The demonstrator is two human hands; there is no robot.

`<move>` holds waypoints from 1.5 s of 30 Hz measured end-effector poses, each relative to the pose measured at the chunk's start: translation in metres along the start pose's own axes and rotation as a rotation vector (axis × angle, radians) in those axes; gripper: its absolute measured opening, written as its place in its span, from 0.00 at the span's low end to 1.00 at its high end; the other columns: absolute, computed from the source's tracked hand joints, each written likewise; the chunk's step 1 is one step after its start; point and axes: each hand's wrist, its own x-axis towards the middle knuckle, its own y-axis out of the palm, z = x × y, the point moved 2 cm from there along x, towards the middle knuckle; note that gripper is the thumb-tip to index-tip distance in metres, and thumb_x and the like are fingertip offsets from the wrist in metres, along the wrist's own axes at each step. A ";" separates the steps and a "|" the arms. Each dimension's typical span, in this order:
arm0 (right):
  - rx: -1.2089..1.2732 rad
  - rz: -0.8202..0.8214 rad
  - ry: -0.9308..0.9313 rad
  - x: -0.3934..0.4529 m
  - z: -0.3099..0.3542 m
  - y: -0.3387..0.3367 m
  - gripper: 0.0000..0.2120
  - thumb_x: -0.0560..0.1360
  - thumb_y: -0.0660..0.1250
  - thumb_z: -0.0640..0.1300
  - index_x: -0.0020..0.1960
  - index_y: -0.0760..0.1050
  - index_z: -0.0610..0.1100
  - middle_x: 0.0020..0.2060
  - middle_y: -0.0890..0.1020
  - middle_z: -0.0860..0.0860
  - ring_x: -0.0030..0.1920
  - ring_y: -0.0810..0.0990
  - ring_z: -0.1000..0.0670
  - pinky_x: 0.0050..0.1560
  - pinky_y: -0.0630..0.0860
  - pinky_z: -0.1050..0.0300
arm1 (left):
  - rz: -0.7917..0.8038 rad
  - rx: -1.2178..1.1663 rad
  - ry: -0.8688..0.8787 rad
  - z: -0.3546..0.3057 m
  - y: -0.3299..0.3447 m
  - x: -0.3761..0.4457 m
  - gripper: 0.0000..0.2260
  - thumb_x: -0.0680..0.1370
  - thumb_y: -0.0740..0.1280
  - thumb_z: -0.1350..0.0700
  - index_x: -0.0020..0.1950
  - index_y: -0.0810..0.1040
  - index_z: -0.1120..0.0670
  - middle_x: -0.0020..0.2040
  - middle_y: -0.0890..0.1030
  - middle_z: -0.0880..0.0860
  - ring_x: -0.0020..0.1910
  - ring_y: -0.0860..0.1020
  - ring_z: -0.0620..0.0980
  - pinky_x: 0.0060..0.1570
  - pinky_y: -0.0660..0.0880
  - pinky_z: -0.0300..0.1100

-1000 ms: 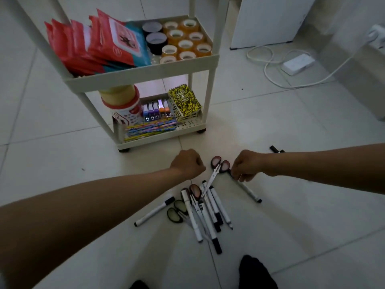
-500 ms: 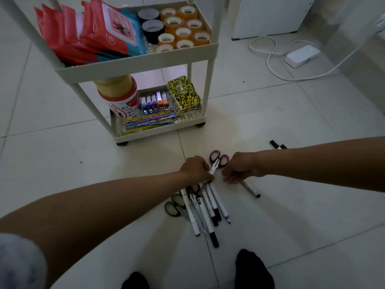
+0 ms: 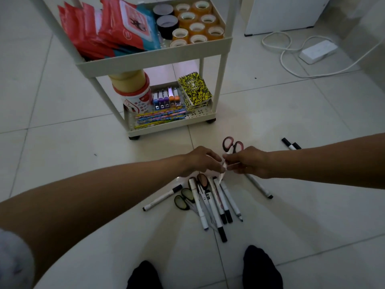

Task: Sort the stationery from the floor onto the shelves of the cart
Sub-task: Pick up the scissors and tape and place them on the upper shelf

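1. A pair of scissors with red and black loop handles (image 3: 232, 144) is held up over the pale tiled floor (image 3: 62, 142), handles pointing toward the cart and the silver blades pointing down at the pile.
2. The right hand (image 3: 249, 161) grasps the scissors in the middle, with its fingers curled round them.
3. The left hand (image 3: 201, 161) is right beside it, its fingertips pinching the blades from the other side.
4. Just under the blade tip lies a heap of white marker pens with black caps (image 3: 218, 202), all touching or crossing each other.
5. A pair of scissors with dark loop handles (image 3: 184, 199) lies in the left part of the heap.
6. One white marker pen (image 3: 161, 198) lies by itself on the left, and another single marker (image 3: 260, 187) pokes out from under the right hand.
7. Two black-capped markers (image 3: 290, 143) lie well apart, behind the right arm.
8. The white plastic cart (image 3: 154, 59) stands near, behind the hands.
9. Its upper shelf holds red packets (image 3: 100, 30) and rolls of brown and black tape (image 3: 195, 24).
10. Its bottom shelf holds a yellow and black spotted notebook (image 3: 194, 89), colourful pencils (image 3: 160, 117) and a round tub (image 3: 133, 90).
11. Two feet in black socks (image 3: 260, 265) stand at the bottom edge.
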 end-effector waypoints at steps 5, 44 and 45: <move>-0.059 -0.044 -0.101 0.003 0.014 0.010 0.13 0.75 0.73 0.38 0.55 0.79 0.32 0.38 0.82 0.42 0.34 0.80 0.50 0.33 0.76 0.60 | -0.017 0.151 0.035 0.004 -0.018 -0.004 0.11 0.76 0.73 0.54 0.57 0.82 0.55 0.53 0.85 0.53 0.52 0.81 0.48 0.45 0.75 0.39; -0.298 0.182 0.001 -0.011 -0.006 0.026 0.10 0.74 0.75 0.41 0.54 0.82 0.39 0.46 0.85 0.46 0.48 0.82 0.49 0.52 0.81 0.57 | -0.171 0.771 0.020 0.057 0.002 -0.012 0.21 0.76 0.70 0.43 0.58 0.75 0.59 0.55 0.77 0.56 0.52 0.77 0.54 0.42 0.69 0.41; -0.299 0.183 0.003 -0.010 -0.006 0.027 0.10 0.74 0.75 0.41 0.53 0.82 0.39 0.47 0.85 0.45 0.49 0.82 0.49 0.52 0.81 0.57 | -0.145 0.743 -0.016 0.057 0.000 -0.009 0.21 0.75 0.71 0.43 0.56 0.76 0.58 0.55 0.79 0.56 0.53 0.78 0.54 0.42 0.71 0.41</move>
